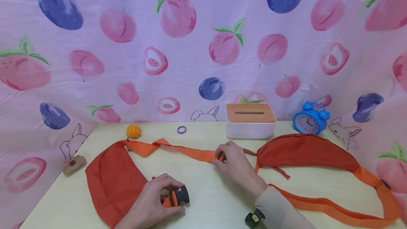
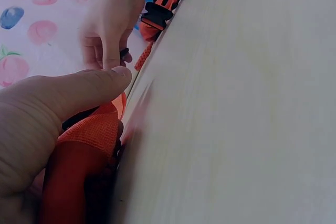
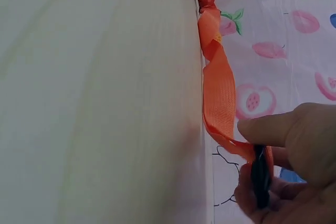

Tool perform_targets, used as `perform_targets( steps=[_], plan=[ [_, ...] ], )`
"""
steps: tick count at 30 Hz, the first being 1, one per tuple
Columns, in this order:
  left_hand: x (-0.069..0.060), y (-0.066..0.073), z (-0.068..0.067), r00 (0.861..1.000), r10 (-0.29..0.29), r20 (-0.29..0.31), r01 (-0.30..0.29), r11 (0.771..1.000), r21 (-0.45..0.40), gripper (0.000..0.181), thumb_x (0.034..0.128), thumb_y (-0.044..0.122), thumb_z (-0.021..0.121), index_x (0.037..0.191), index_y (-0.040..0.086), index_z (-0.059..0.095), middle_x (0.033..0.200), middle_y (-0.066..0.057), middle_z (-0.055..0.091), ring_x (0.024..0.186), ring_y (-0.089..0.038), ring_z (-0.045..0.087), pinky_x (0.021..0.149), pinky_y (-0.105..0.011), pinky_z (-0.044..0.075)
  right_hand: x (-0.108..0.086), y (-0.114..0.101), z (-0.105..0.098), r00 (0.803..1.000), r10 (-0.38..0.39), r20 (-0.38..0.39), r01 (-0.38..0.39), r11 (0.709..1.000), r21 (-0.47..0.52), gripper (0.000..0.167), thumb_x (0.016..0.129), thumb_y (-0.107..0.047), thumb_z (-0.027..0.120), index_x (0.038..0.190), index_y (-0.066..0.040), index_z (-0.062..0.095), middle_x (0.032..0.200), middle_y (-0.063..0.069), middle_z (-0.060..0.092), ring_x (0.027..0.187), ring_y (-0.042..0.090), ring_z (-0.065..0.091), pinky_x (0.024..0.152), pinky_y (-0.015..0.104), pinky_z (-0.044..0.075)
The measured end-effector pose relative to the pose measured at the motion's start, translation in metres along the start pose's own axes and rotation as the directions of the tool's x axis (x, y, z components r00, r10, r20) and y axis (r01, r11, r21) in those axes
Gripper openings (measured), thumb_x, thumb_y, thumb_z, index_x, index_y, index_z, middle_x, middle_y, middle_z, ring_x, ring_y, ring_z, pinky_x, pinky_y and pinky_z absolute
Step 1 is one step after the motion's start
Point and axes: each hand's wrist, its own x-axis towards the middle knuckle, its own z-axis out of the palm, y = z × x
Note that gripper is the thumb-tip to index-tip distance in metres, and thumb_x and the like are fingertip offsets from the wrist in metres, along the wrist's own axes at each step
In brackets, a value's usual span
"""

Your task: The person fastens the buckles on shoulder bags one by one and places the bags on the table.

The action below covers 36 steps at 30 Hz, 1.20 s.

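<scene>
A red waist bag lies at the left of the table, its orange strap stretched to the right. My left hand grips the strap's near end, where a black buckle half sticks out past the fingers. In the left wrist view, the thumb lies over orange webbing. My right hand pinches the far end of the strap at another black buckle piece, which shows between thumb and fingers in the right wrist view. The two buckle pieces are apart.
A second red waist bag lies at the right, its orange strap looped toward the front. Along the back stand a white tissue box and a blue alarm clock, with a purple ring and an orange ball further left.
</scene>
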Motion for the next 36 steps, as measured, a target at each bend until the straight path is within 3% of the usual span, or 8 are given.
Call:
perform_targets(
  steps=[3, 7, 14, 17, 24, 28, 33, 36],
  plan=[
    [0.000, -0.001, 0.000, 1.000, -0.005, 0.000, 0.005, 1.000, 0.001, 0.053, 0.0816, 0.036, 0.103, 0.127, 0.026, 0.078, 0.118, 0.005, 0.071, 0.107, -0.016, 0.073, 0.083, -0.024, 0.063, 0.001, -0.003, 0.000, 1.000, -0.007, -0.019, 0.008, 1.000, 0.018, 0.023, 0.091, -0.015, 0.095, 0.105, -0.013, 0.077, 0.101, -0.001, 0.062, 0.089, 0.015, 0.059, 0.075, 0.026, 0.055],
    [-0.001, -0.002, -0.001, 1.000, -0.005, -0.003, 0.005, 1.000, 0.004, 0.053, 0.0813, 0.037, 0.103, 0.127, 0.027, 0.078, 0.118, 0.007, 0.071, 0.106, -0.015, 0.073, 0.083, -0.025, 0.064, 0.000, -0.006, -0.001, 0.994, -0.043, -0.101, 0.048, 0.998, 0.041, 0.033, 0.089, -0.019, 0.097, 0.115, -0.013, 0.077, 0.106, -0.001, 0.067, 0.091, 0.016, 0.062, 0.077, 0.026, 0.059],
    [0.000, -0.002, 0.000, 1.000, -0.002, -0.009, 0.002, 1.000, 0.008, 0.053, 0.0807, 0.037, 0.103, 0.126, 0.026, 0.078, 0.117, 0.006, 0.071, 0.104, -0.014, 0.073, 0.082, -0.026, 0.064, -0.001, -0.009, -0.006, 0.948, -0.145, -0.285, 0.163, 0.986, 0.041, 0.040, 0.086, -0.020, 0.100, 0.117, -0.013, 0.076, 0.109, -0.001, 0.074, 0.101, 0.019, 0.066, 0.084, 0.035, 0.065],
    [0.000, -0.001, 0.001, 1.000, 0.001, -0.016, -0.001, 1.000, 0.009, 0.052, 0.0804, 0.037, 0.103, 0.125, 0.027, 0.078, 0.117, 0.006, 0.071, 0.104, -0.013, 0.073, 0.082, -0.026, 0.064, -0.001, -0.010, -0.009, 0.941, -0.126, -0.314, 0.158, 0.985, 0.076, 0.042, 0.084, -0.022, 0.101, 0.117, -0.013, 0.076, 0.109, 0.000, 0.074, 0.100, 0.018, 0.069, 0.087, 0.038, 0.065],
    [0.000, 0.000, 0.000, 1.000, -0.005, -0.021, 0.005, 1.000, 0.008, 0.052, 0.0801, 0.036, 0.104, 0.124, 0.028, 0.078, 0.117, 0.006, 0.071, 0.105, -0.013, 0.072, 0.082, -0.025, 0.064, -0.001, -0.011, -0.017, 0.949, -0.070, -0.309, 0.122, 0.980, 0.155, 0.049, 0.079, -0.028, 0.104, 0.119, -0.014, 0.079, 0.109, -0.001, 0.078, 0.100, 0.018, 0.078, 0.094, 0.042, 0.065],
    [0.000, -0.001, 0.001, 1.000, -0.003, -0.026, 0.003, 1.000, 0.009, 0.052, 0.0803, 0.036, 0.104, 0.124, 0.027, 0.078, 0.118, 0.005, 0.071, 0.105, -0.014, 0.073, 0.082, -0.025, 0.064, 0.000, -0.010, -0.026, 0.944, -0.060, -0.324, 0.142, 0.961, 0.237, 0.043, 0.083, -0.022, 0.102, 0.116, -0.010, 0.077, 0.108, 0.000, 0.077, 0.102, 0.019, 0.081, 0.094, 0.040, 0.067],
    [0.000, -0.001, 0.001, 0.999, -0.008, -0.031, 0.008, 1.000, 0.006, 0.052, 0.0801, 0.037, 0.104, 0.124, 0.026, 0.077, 0.118, 0.005, 0.071, 0.105, -0.014, 0.073, 0.083, -0.024, 0.064, 0.004, -0.006, -0.043, 0.920, -0.023, -0.391, 0.163, 0.930, 0.329, 0.033, 0.094, -0.020, 0.093, 0.116, -0.006, 0.073, 0.109, 0.004, 0.076, 0.102, 0.021, 0.079, 0.091, 0.036, 0.067],
    [-0.001, -0.001, 0.000, 0.999, -0.009, -0.033, 0.009, 1.000, 0.000, 0.053, 0.0797, 0.037, 0.104, 0.124, 0.025, 0.077, 0.118, 0.004, 0.072, 0.105, -0.014, 0.073, 0.084, -0.024, 0.063, 0.005, -0.002, -0.053, 0.897, 0.028, -0.441, 0.132, 0.935, 0.328, 0.034, 0.099, -0.028, 0.089, 0.119, -0.008, 0.071, 0.111, 0.002, 0.077, 0.103, 0.020, 0.078, 0.089, 0.025, 0.065]
  ],
)
